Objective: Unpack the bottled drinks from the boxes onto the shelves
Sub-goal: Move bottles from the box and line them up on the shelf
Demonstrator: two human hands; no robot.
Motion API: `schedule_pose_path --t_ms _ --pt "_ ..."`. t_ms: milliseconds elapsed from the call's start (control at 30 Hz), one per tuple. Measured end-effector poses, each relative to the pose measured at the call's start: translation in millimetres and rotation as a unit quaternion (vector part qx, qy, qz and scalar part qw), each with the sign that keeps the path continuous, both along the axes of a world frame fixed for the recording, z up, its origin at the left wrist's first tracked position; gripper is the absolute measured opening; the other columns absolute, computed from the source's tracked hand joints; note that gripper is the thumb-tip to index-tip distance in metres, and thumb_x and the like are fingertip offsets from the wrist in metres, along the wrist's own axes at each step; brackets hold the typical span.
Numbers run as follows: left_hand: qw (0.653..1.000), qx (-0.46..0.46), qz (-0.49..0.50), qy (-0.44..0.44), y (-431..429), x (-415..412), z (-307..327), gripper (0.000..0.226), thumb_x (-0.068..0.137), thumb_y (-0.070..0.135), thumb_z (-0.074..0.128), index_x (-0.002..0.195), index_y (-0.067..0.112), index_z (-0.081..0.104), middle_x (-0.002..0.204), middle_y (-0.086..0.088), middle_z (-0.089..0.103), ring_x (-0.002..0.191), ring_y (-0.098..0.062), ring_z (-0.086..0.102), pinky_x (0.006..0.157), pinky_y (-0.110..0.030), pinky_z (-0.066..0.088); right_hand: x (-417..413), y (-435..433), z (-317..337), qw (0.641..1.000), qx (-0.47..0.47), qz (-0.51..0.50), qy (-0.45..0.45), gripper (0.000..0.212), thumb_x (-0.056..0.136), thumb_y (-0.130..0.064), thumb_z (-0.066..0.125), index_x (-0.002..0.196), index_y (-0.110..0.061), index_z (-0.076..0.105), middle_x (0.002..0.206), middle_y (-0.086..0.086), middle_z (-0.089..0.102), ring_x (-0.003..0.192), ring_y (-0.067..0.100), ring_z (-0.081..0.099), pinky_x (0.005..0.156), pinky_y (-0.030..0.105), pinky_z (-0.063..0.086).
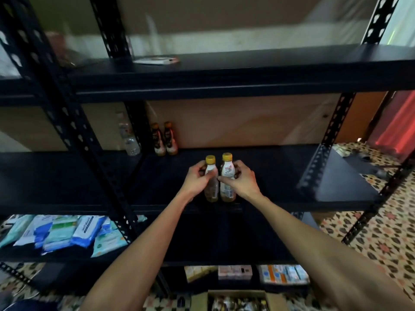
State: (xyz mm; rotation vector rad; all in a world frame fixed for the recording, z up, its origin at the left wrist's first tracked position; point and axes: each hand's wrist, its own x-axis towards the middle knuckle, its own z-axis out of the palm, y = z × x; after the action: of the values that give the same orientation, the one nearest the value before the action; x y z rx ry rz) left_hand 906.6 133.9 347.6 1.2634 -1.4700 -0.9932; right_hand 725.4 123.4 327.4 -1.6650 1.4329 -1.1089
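Note:
Two small bottles with yellow caps and white labels stand side by side near the front of the black middle shelf (280,176). My left hand (197,178) grips the left bottle (211,189). My right hand (240,178) grips the right bottle (227,176). At the back left of the same shelf stand two dark bottles with orange caps (165,140). An open cardboard box (238,299) holding several bottles lies on the floor below, at the bottom edge of the view.
A clear water bottle (130,140) stands on the neighbouring shelf to the left. Blue and green packs (67,232) fill the lower left shelf. Small cartons (247,273) sit on the bottom shelf. A flat packet (157,60) lies on the upper shelf. Black perforated uprights frame the bays.

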Motion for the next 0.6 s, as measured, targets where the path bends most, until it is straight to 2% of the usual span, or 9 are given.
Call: schedule_pose_path --t_ms 67,200,267,333,433,500,533,600 --pt "1.000 -0.002 0.007 -0.001 -9 1 -1 0.013 0.094 0.016 0.067 0.104 0.025 0.066 0.094 0.008 0.073 0.086 0.001 0.069 0.076 -0.016 0.054 4 -8 -2 1.000 0.002 -0.002 -0.004 0.045 0.071 -0.035 0.091 0.102 -0.025 0.059 0.094 -0.007 0.070 0.086 0.004 0.067 0.071 0.019 0.050" --pt "1.000 0.002 0.014 -0.003 -23 4 -8 0.015 0.095 0.017 0.066 0.109 0.021 0.066 0.099 0.001 0.074 0.093 -0.010 0.070 0.087 -0.032 0.056 11 -19 -8 1.000 0.007 -0.002 -0.030 0.045 0.074 -0.027 0.090 0.105 -0.024 0.058 0.098 -0.008 0.070 0.090 0.002 0.067 0.074 0.019 0.050" --pt "1.000 0.001 0.020 0.001 -26 5 -10 0.016 0.094 0.018 0.067 0.110 0.019 0.065 0.100 -0.002 0.074 0.092 -0.008 0.069 0.087 -0.032 0.056 13 -21 -14 0.999 0.006 -0.005 -0.042 0.045 0.076 -0.026 0.089 0.107 -0.026 0.058 0.100 -0.009 0.070 0.092 0.001 0.067 0.077 0.021 0.052" --pt "1.000 0.005 0.013 0.016 -28 7 -11 0.027 0.090 0.018 0.072 0.116 0.020 0.064 0.105 -0.001 0.072 0.097 -0.009 0.068 0.085 -0.027 0.056 13 -23 -20 0.999 0.013 0.005 -0.047 0.048 0.077 -0.028 0.087 0.112 -0.029 0.055 0.105 -0.010 0.070 0.099 0.005 0.067 0.081 0.023 0.054" --pt "1.000 0.015 -0.002 0.025 -34 15 -5 0.053 0.082 0.008 0.078 0.130 0.020 0.058 0.119 -0.003 0.066 0.107 -0.012 0.065 0.085 -0.019 0.053 9 -25 -18 0.999 0.007 0.017 -0.039 0.072 0.071 -0.041 0.090 0.129 -0.038 0.047 0.125 -0.011 0.062 0.116 0.007 0.059 0.093 0.023 0.048" --pt "1.000 0.009 -0.012 0.011 -42 22 8 0.058 0.080 0.001 0.077 0.131 0.022 0.058 0.125 -0.005 0.063 0.111 -0.016 0.063 0.092 -0.024 0.052 5 -31 -8 0.999 -0.018 0.002 -0.030 0.085 0.069 -0.047 0.090 0.141 -0.036 0.045 0.133 -0.007 0.055 0.122 0.007 0.051 0.100 0.027 0.043" --pt "1.000 0.006 -0.026 -0.006 -46 25 18 0.057 0.080 0.000 0.076 0.129 0.025 0.060 0.128 -0.005 0.062 0.113 -0.016 0.063 0.096 -0.028 0.052 4 -33 1 0.999 -0.033 0.000 -0.022 0.081 0.071 -0.046 0.089 0.141 -0.034 0.048 0.129 -0.005 0.056 0.119 0.008 0.052 0.098 0.026 0.043" --pt "0.994 0.012 -0.080 -0.078 -53 30 40 0.050 0.083 0.001 0.072 0.123 0.030 0.063 0.126 0.000 0.064 0.112 -0.013 0.064 0.100 -0.028 0.050 2 -38 21 0.998 -0.050 0.026 0.015 0.059 0.078 -0.041 0.085 0.130 -0.030 0.059 0.117 -0.003 0.060 0.107 0.010 0.058 0.087 0.021 0.046"
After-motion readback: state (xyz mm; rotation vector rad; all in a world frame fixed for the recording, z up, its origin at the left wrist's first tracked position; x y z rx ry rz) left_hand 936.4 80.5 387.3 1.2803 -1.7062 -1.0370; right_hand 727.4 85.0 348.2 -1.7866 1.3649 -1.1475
